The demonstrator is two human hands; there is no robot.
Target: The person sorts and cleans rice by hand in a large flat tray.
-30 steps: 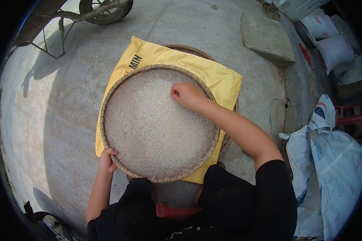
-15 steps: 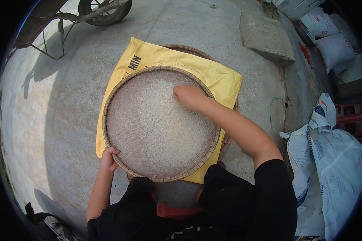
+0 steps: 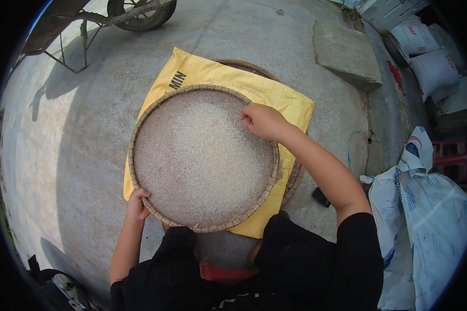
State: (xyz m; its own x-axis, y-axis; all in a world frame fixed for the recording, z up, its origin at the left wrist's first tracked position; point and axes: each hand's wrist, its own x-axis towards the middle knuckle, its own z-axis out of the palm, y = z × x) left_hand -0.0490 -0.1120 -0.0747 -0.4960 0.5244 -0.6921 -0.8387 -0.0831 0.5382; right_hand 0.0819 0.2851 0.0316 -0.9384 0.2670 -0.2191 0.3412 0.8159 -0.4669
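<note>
A round, shallow bamboo winnowing basket (image 3: 132,155) is above my knees, with white rice (image 3: 213,145) spread over its middle and right. My left hand (image 3: 137,204) grips the rim at the lower left, thumb over the edge. At the upper right rim is my right hand (image 3: 264,122), its fingers curled into a pinch; whatever is between the fingertips is too small to make out. Beneath the basket lies a yellow sack (image 3: 290,109) printed with black letters. A second woven tray (image 3: 251,67) partly shows under the sack.
A wheelbarrow wheel (image 3: 142,18) stands at the upper left on the concrete floor (image 3: 93,135). At the upper right are a concrete block (image 3: 342,49) and filled white sacks (image 3: 433,72). Crumpled white sacks (image 3: 436,217) lie at right. A dark object (image 3: 320,197) is beside my right forearm.
My right hand has moved right, from over the rice to the basket's upper right rim, its fingers still pinched. The left hand keeps its hold; the basket sits slightly further left.
</note>
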